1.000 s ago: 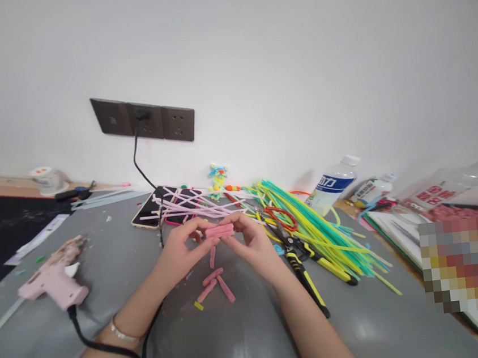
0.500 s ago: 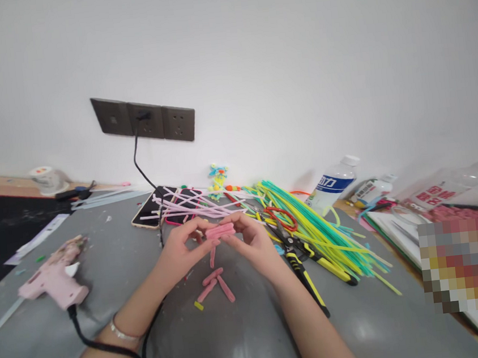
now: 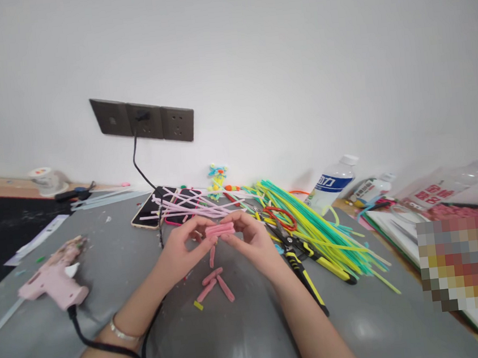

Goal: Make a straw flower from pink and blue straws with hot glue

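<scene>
My left hand (image 3: 188,244) and my right hand (image 3: 249,240) pinch the two ends of a small bundle of fuzzy pink pieces (image 3: 220,230), held level above the grey table. Both hands are closed on it between thumb and fingers. Just below hangs or lies another pink piece (image 3: 212,256); whether it touches the bundle I cannot tell. Nearer to me, several loose pink pieces (image 3: 225,288) lie on the table beside a small yellow-green bit (image 3: 198,305).
A pink glue gun (image 3: 57,283) with a black cable lies left. Behind my hands are pale pink stems (image 3: 199,207) over phones. Yellow-handled pliers (image 3: 303,277), green and yellow stems (image 3: 325,232) and a bottle (image 3: 333,183) stand or lie right.
</scene>
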The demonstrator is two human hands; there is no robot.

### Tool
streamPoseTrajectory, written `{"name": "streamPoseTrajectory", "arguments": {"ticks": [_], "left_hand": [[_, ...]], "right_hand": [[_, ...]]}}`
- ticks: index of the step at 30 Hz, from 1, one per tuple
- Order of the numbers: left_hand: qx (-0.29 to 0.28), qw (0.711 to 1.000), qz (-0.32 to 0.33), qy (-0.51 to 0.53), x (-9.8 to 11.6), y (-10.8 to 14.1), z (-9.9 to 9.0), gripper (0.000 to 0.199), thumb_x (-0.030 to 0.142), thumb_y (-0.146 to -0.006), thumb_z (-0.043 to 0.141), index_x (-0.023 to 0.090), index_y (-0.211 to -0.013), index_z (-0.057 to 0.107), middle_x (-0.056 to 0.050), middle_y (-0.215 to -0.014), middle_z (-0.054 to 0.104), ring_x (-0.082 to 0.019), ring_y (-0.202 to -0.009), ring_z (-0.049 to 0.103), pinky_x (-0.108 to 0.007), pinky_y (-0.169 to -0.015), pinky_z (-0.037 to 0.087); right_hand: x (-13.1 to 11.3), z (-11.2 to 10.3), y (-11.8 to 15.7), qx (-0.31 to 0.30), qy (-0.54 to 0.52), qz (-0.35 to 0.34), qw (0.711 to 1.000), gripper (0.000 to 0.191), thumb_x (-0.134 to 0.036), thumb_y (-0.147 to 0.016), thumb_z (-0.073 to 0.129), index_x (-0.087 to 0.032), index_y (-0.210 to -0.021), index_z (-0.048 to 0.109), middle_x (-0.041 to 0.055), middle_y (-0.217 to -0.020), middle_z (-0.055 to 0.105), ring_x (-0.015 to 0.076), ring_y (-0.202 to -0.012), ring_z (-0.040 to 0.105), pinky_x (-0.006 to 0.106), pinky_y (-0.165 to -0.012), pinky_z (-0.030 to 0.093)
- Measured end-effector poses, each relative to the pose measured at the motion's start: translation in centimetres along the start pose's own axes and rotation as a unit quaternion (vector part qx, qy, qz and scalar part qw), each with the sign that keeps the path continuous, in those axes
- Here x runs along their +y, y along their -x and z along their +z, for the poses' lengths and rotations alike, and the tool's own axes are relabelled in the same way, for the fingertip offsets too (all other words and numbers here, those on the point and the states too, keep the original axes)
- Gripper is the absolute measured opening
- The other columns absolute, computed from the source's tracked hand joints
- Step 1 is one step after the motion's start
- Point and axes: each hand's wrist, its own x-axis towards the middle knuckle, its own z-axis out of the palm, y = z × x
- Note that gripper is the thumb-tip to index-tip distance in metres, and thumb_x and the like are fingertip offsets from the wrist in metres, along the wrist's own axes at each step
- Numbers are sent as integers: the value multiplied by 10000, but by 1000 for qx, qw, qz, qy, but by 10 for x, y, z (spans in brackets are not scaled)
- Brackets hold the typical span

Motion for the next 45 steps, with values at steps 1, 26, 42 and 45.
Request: {"name": "streamPoseTrajectory", "arguments": {"ticks": [1,26,42,45], "left_hand": [[-2,1000,1,-2,0,0,0,188,345,-871,593,206,-982,653,-32,-869,715,-179,-778,671,-231,-582,530],[10,999,19,-35,1,0,2,156,257,-869,544,199,-955,661,-23,-852,708,-146,-717,649,-200,-555,508],[17,994,63,-90,3,-1,2,165,175,-836,525,184,-922,665,21,-723,675,-102,-620,586,-160,-497,421],[21,994,62,-89,3,-2,2,164,178,-836,527,182,-921,667,16,-742,689,-101,-618,586,-159,-490,421]], "right_hand": [[0,0,0,-1,1,0,1000,211,-373,-835,696,-216,-955,622,30,-886,630,174,-805,588,312,-753,482],[-3,3,0,3,11,-16,1000,83,-235,-850,613,-226,-933,606,18,-880,623,168,-794,572,310,-748,463],[0,6,0,13,13,-2,1000,111,-172,-796,589,-201,-902,604,4,-817,584,128,-681,488,246,-596,403],[2,6,0,12,13,-3,1000,116,-169,-797,589,-202,-907,606,4,-817,580,124,-668,478,245,-589,404]]}}
